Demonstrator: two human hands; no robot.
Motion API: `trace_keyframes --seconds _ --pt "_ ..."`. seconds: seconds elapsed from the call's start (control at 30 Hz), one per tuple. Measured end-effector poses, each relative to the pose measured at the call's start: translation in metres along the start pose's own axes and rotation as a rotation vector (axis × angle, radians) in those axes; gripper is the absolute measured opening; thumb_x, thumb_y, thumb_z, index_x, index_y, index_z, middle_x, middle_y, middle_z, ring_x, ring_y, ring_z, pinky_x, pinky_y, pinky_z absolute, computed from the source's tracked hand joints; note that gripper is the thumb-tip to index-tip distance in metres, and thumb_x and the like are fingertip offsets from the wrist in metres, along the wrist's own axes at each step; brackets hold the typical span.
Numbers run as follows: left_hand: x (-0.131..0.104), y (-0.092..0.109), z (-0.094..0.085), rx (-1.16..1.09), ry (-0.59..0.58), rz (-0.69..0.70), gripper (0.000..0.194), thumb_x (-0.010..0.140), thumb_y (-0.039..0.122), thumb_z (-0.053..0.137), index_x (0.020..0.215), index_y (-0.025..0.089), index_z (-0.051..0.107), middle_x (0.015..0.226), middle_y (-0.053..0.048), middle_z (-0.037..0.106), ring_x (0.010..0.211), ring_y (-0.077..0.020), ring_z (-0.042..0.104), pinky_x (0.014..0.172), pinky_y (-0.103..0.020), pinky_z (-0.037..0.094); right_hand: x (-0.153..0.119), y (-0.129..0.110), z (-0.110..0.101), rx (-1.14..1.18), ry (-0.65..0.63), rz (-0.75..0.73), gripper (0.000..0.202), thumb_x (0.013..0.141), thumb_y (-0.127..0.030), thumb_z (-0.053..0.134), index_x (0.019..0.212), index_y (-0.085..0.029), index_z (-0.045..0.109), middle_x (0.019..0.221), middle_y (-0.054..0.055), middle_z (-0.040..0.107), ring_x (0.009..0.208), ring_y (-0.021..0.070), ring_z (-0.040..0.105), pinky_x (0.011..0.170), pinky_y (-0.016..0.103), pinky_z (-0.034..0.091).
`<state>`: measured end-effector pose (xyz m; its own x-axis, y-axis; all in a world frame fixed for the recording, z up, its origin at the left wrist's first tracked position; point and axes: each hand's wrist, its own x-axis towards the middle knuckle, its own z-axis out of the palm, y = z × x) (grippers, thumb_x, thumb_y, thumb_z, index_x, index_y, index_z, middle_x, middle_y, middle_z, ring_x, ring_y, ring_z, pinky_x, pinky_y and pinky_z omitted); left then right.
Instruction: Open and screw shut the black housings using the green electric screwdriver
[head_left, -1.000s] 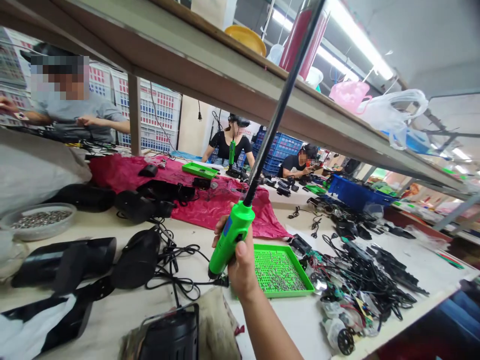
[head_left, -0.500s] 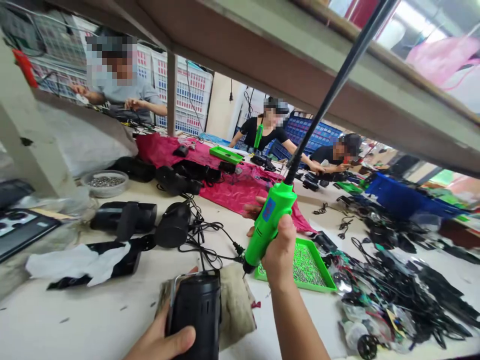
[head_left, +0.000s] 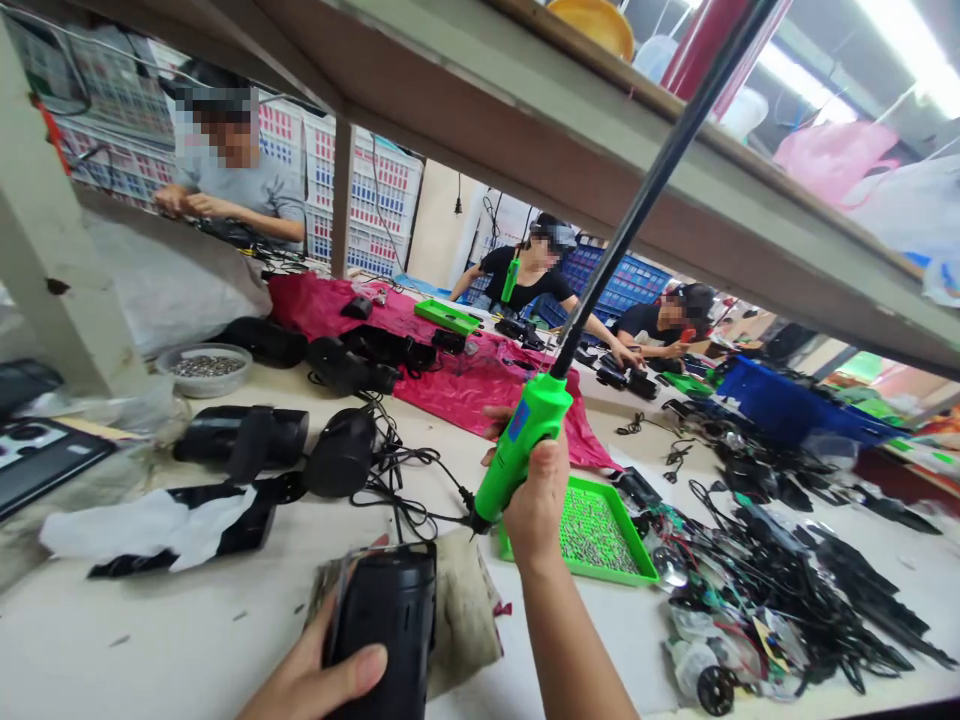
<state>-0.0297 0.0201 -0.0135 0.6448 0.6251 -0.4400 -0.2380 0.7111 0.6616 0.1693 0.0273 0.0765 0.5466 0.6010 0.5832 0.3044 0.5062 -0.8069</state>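
Note:
My left hand (head_left: 330, 665) is wrapped round a black plastic housing (head_left: 386, 630), thumb across its face. The housing rests over a worn beige cloth pad (head_left: 465, 615). In my right hand (head_left: 536, 500) is a bright green electric screwdriver (head_left: 521, 440), tilted with its bit pointing down and left. A black rod or cable rises from its top toward the shelf. The bit hangs right of the housing, apart from it. Just behind my right hand lies a green tray (head_left: 611, 530) full of small screws.
Black housings (head_left: 341, 450) with cords lie at the left, near a tub of small metal parts (head_left: 206, 368). A heap of wired parts (head_left: 772, 590) covers the right. An overhead shelf (head_left: 600, 130) slants across. Co-workers sit opposite, beyond a red plastic sheet (head_left: 480, 390).
The screwdriver and my right hand have shifted slightly left. My left hand still holds the housing. The co-worker at far left has brought both hands together.

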Motion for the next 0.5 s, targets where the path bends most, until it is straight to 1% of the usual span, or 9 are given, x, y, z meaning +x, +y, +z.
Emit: trace_keyframes --seconds 0.07,0.13,0.17,0.23,0.27,0.3,0.4,0.43,0.5 --pt "-0.002 0.001 0.0 0.02 0.009 0.033 0.103 0.056 0.045 0.086 0.145 0.027 0.036 0.118 -0.009 0.069 0.11 -0.0341 0.062 0.091 -0.041 0.051 -0.001 -0.002 -0.004 -0.03 -0.009 0.05 0.048 0.08 -0.059 0.057 0.113 -0.024 0.055 0.1 0.008 0.066 0.085 0.0225 0.065 0.065 0.036 0.053" --pt "-0.003 0.001 -0.001 0.034 0.0 0.067 0.092 0.056 0.044 0.085 0.137 0.021 0.046 0.111 -0.01 0.071 0.103 -0.0315 0.064 0.088 -0.038 0.052 -0.003 -0.004 -0.009 -0.099 -0.035 0.122 0.043 0.071 -0.046 0.073 0.104 -0.022 0.06 0.097 0.007 0.068 0.087 0.0232 0.064 0.074 0.04 0.053" --pt "-0.003 0.0 -0.002 0.031 -0.01 0.077 0.088 0.057 0.043 0.085 0.134 0.02 0.049 0.106 -0.01 0.072 0.099 -0.0302 0.065 0.085 -0.037 0.052 -0.005 -0.005 -0.012 -0.158 -0.068 0.169 0.037 0.071 -0.042 0.074 0.1 -0.022 0.062 0.096 0.006 0.068 0.087 0.0233 0.065 0.078 0.042 0.052" --pt "-0.003 0.0 -0.001 0.02 -0.02 0.103 0.081 0.059 0.04 0.084 0.131 0.019 0.051 0.099 -0.008 0.072 0.093 -0.0284 0.066 0.082 -0.037 0.053 -0.009 -0.005 -0.018 -0.177 -0.134 0.245 0.03 0.073 -0.039 0.074 0.095 -0.021 0.063 0.086 0.004 0.07 0.085 0.0237 0.067 0.079 0.044 0.052" --pt "-0.003 -0.001 -0.001 0.02 -0.014 0.115 0.078 0.06 0.039 0.083 0.13 0.02 0.052 0.097 -0.008 0.072 0.091 -0.0277 0.066 0.081 -0.038 0.053 -0.012 -0.006 -0.02 -0.136 -0.146 0.265 0.029 0.074 -0.039 0.073 0.096 -0.022 0.063 0.078 0.002 0.069 0.079 0.0226 0.067 0.077 0.044 0.052" --pt "-0.002 -0.001 0.0 0.024 0.0 0.128 0.075 0.061 0.038 0.083 0.128 0.02 0.054 0.096 -0.007 0.072 0.09 -0.0271 0.066 0.08 -0.037 0.053 -0.017 -0.007 -0.022 -0.061 -0.129 0.268 0.03 0.074 -0.039 0.073 0.097 -0.022 0.063 0.07 -0.001 0.066 0.07 0.0204 0.067 0.073 0.042 0.053" --pt "0.0 -0.001 0.006 0.05 0.083 0.148 0.067 0.062 0.039 0.081 0.121 0.019 0.057 0.097 -0.007 0.071 0.09 -0.0269 0.066 0.078 -0.037 0.054 -0.032 -0.02 -0.022 0.202 0.006 0.213 0.035 0.074 -0.047 0.069 0.099 -0.023 0.062 0.055 -0.008 0.055 0.045 0.0118 0.053 0.056 0.033 0.051" --pt "0.001 -0.001 0.009 0.061 0.116 0.148 0.066 0.063 0.04 0.081 0.121 0.019 0.057 0.098 -0.008 0.071 0.092 -0.0277 0.066 0.079 -0.037 0.054 -0.037 -0.026 -0.02 0.268 0.048 0.179 0.038 0.074 -0.052 0.068 0.097 -0.023 0.062 0.053 -0.008 0.054 0.041 0.0104 0.049 0.052 0.03 0.049" --pt "0.003 -0.001 0.014 0.094 0.167 0.157 0.066 0.063 0.041 0.08 0.121 0.018 0.058 0.1 -0.008 0.071 0.097 -0.0294 0.064 0.081 -0.037 0.053 -0.043 -0.042 -0.016 0.344 0.092 0.108 0.044 0.072 -0.061 0.068 0.093 -0.022 0.062 0.052 -0.007 0.054 0.041 0.0104 0.048 0.046 0.028 0.046"
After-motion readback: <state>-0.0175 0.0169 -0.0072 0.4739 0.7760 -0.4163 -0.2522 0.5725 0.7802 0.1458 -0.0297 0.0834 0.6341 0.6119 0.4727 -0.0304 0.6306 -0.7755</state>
